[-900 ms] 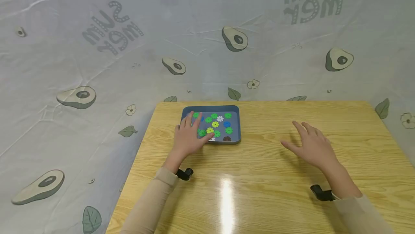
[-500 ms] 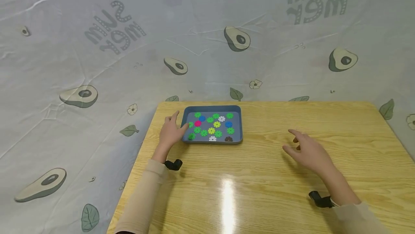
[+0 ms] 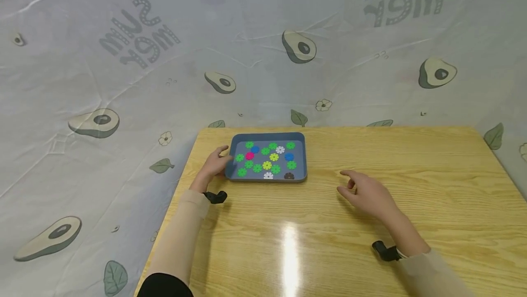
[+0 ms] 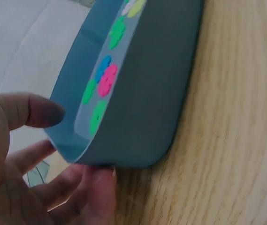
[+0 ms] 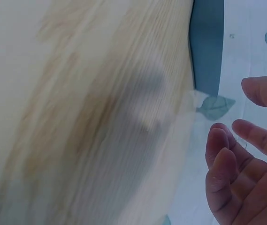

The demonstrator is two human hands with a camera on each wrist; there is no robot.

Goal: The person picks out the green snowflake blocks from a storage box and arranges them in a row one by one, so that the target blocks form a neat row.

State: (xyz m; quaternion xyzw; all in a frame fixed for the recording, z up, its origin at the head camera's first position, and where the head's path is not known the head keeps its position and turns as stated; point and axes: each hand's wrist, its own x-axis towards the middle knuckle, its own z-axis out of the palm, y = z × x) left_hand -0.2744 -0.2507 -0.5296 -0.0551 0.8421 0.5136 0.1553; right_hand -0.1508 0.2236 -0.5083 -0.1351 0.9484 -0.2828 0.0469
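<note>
A shallow blue-grey tray (image 3: 267, 180) lies on the table, holding several flat flower-shaped discs: green ones (image 3: 275, 169), yellow ones (image 3: 273, 156), blue ones (image 3: 289, 156), white ones (image 3: 280, 149), one pink (image 3: 250, 155) and one dark brown (image 3: 289, 175). My left hand (image 3: 215, 163) grips the tray's left end. In the left wrist view, the thumb (image 4: 46, 111) reaches over the rim while the fingers (image 4: 98, 187) lie against the outside of the end wall. Right of the tray, apart from it, my right hand (image 3: 368, 192) hovers over the table, loosely bent and holding nothing.
The wooden table (image 3: 321, 251) carries a bright light reflection near its front middle. Behind it and along its left side hangs a pale cloth (image 3: 255, 22) printed with avocados and leaves.
My left hand has drawn back from above the discs to the tray's left end and taken hold there. My right hand has moved left towards the tray, its fingers more bent.
</note>
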